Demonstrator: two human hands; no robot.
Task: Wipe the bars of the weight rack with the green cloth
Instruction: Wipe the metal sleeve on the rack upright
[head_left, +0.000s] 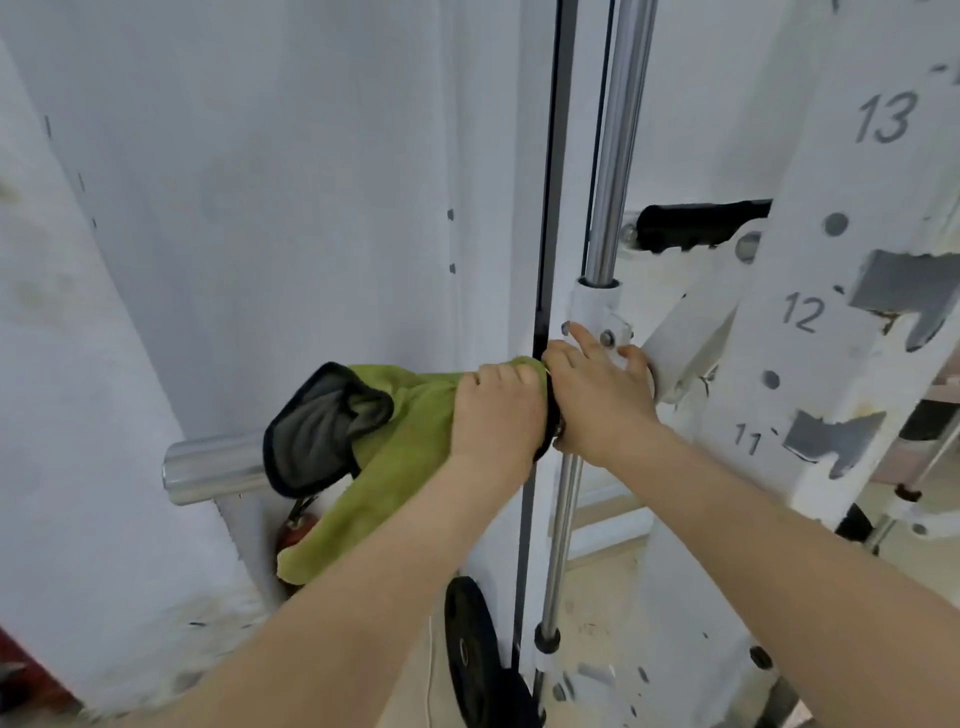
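The green cloth (395, 441), with a grey black-edged underside, lies draped over a horizontal chrome bar (213, 470) that sticks out to the left. My left hand (496, 410) grips the cloth around that bar, close to the white sliding bracket (597, 306). My right hand (597, 395) is right beside it, wrapped around the bracket area at the vertical chrome guide rod (615, 156), with its fingers spread over the white metal. What lies under the right palm is hidden.
A white numbered upright (852, 260) with hook slots marked 11 to 13 stands at right. A black grip handle (696, 223) sits behind the rod. Black weight plates (470, 644) lean near the floor. A white wall (260, 182) fills the left.
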